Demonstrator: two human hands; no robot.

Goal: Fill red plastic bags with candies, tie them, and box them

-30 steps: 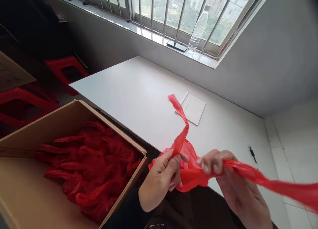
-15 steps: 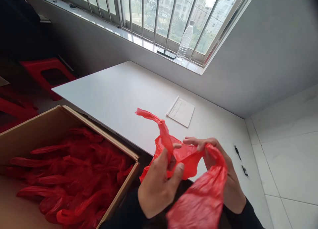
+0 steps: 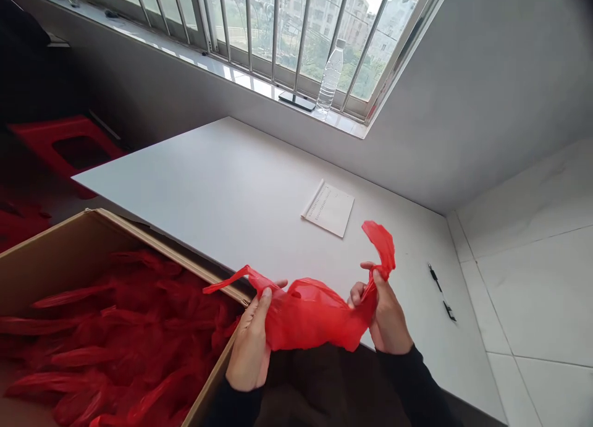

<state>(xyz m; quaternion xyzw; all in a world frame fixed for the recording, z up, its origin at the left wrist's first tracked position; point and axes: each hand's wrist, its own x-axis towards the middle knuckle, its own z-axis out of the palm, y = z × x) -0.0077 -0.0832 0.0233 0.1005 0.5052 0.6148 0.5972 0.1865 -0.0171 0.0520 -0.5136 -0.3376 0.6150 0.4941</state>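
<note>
A thin red plastic bag (image 3: 315, 319) is stretched between my two hands, in front of the table's near edge. My left hand (image 3: 250, 340) grips its left side, thumb on top, and one handle strip trails out to the left over the box edge. On the other side my right hand (image 3: 386, 309) pinches the bag near the right handle, whose loose end stands up above the fingers. To the left, a cardboard box (image 3: 210, 390) holds a heap of folded red plastic bags (image 3: 125, 334).
A white table (image 3: 185, 180) carries a small notepad (image 3: 328, 207) and a black pen (image 3: 435, 279) with its cap off beside it. On the windowsill stand a clear bottle (image 3: 330, 78) and a dark phone (image 3: 296, 101). A red stool (image 3: 41, 130) is at the far left.
My hands have moved apart, spreading the bag sideways between them. The right handle end now points up, and the left one lies out to the left. The view has shifted slightly.
</note>
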